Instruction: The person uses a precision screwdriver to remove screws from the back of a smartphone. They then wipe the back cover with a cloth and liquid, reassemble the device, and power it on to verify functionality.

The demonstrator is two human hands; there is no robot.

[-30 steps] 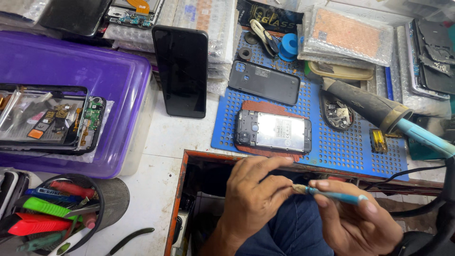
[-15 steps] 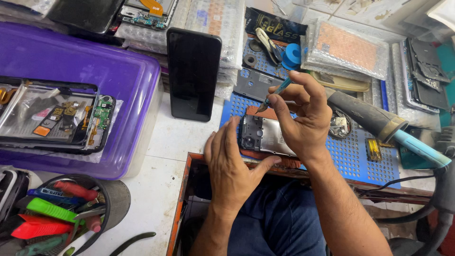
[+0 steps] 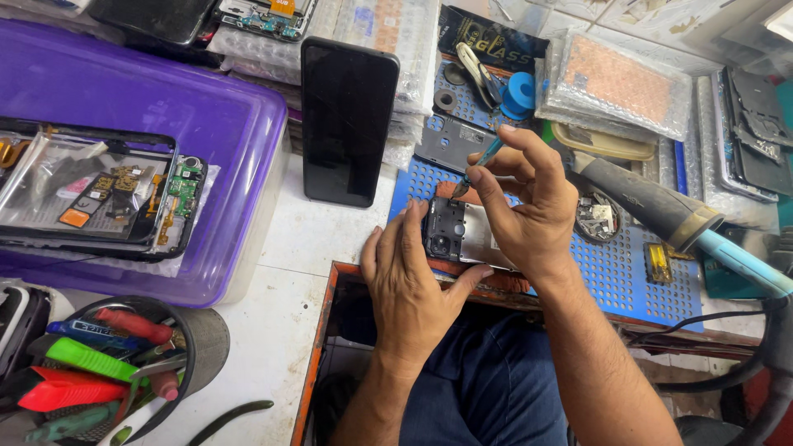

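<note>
Your left hand (image 3: 413, 285) lies flat with its fingers spread, pressing on the near edge of the opened phone (image 3: 458, 235) and pinning it to the blue perforated mat (image 3: 661, 281) on the bench (image 3: 281, 281). The phone sits face down with its back off, camera block showing, directly between your two hands: its left end under your left fingertips, its right part hidden beneath your right palm.

Your right hand (image 3: 529, 206) is pinched shut on a thin teal-handled screwdriver (image 3: 479, 163), thumb and first fingers clamped round the shaft. The tool tilts down and to the left, with its tip just above the phone's upper edge; whether it touches a screw cannot be told. The two hands are close together, nearly touching over the phone.

Just beyond your right hand lies a grey phone back plate (image 3: 450, 142), and past that a blue tape roll (image 3: 519, 92). To the right of your right wrist rests a soldering iron (image 3: 661, 206) with a dark grip and a teal handle. Left of your left hand a black phone (image 3: 347, 120) lies screen up, and farther left a purple plastic tub (image 3: 149, 107) carries a bagged phone frame. Near your left elbow stands a cup of coloured tools (image 3: 107, 363).
</note>
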